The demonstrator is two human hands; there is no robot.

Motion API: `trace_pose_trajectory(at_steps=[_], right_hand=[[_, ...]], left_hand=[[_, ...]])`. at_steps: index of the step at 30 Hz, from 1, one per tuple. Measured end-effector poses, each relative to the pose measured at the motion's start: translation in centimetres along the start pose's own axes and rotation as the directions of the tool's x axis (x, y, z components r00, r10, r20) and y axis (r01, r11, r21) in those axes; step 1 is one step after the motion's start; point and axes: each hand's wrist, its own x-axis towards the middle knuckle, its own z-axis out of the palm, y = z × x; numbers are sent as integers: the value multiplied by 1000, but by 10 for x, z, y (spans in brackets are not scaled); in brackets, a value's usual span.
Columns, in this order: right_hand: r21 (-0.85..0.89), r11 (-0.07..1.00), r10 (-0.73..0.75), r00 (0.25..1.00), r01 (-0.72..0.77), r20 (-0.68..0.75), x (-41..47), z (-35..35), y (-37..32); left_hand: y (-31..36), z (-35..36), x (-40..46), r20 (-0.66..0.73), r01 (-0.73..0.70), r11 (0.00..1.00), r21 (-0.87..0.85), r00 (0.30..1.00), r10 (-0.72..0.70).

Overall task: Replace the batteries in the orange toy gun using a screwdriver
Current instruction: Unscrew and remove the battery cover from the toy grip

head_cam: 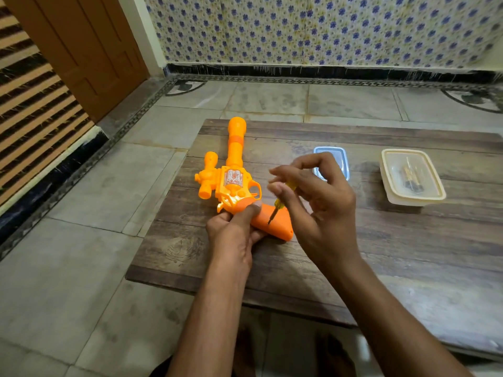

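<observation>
— Toy gun (pixel 231 183) lies flat at the worktop's (pixel 381 254) nine o'clock side, barrel toward twelve. How's it held?

— Left hand (pixel 234 229) is clamped round the grip; right hand (pixel 318 194) pinches the screwdriver (pixel 280 201), tip on the grip panel.

— Handling?

— Probably light, hollow, stiff plastic, fairly slick. Hold the grip firmly, not the thin trigger guard. Batteries seem to sit in the cream container (pixel 412 178) at three o'clock.
</observation>
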Motion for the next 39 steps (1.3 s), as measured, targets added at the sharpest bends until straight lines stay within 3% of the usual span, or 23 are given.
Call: trace_pose_trajectory(at_steps=[4,9,16,22,39], right_hand=[[-11,999,-31,999,30,-37,0,2,4],[123,989,87,996,-85,-11,-3,1,-1],[-83,997,-9,999,6,-44,0,4,1],[0,1000,1,1000,-1,-3,-2,1,1],[-27,1000,-14,1000,14,2,-1,2,0]], left_hand=[[1,1,0,-28,11,1000,11,1000,-10],[1,0,1,-22,8,1000,12,1000,-8],[1,0,2,-9,15,1000,-8,1000,-15],[-1,-2,4,-14,8,1000,12,1000,-8],[-1,-1,5,-36,24,1000,5,999,-23]])
